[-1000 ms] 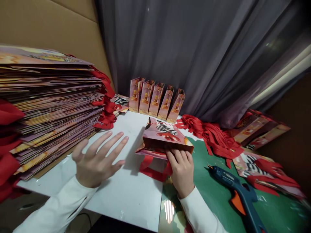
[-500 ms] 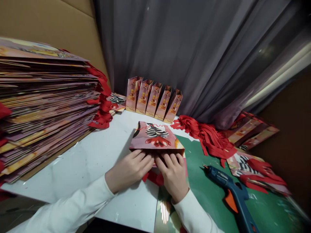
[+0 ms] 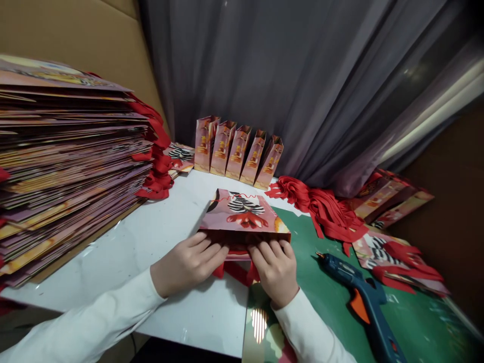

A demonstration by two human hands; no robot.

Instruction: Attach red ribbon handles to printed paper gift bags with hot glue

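A pink printed paper gift bag (image 3: pixel 244 216) with a zebra-stripe and red flower picture lies on the white table (image 3: pixel 159 237) in front of me. Both my hands grip its near open edge, side by side. My left hand (image 3: pixel 187 262) has its fingers curled onto the left part of the rim. My right hand (image 3: pixel 276 269) pinches the right part. The bag's red ribbon handles (image 3: pixel 236 269) show between and under my hands. White sleeves cover both my arms.
A tall stack of flat printed bags (image 3: pixel 71 161) with red handles fills the left. Several folded bags (image 3: pixel 238 154) stand by the grey curtain. Loose red ribbons (image 3: pixel 321 206) lie at right, and a blue glue gun (image 3: pixel 359 297) rests on the green mat (image 3: pixel 328 302).
My left hand came off the white table, where it lay open, and closed on the bag's edge beside my right hand. The bag's mouth is pulled slightly more open now.
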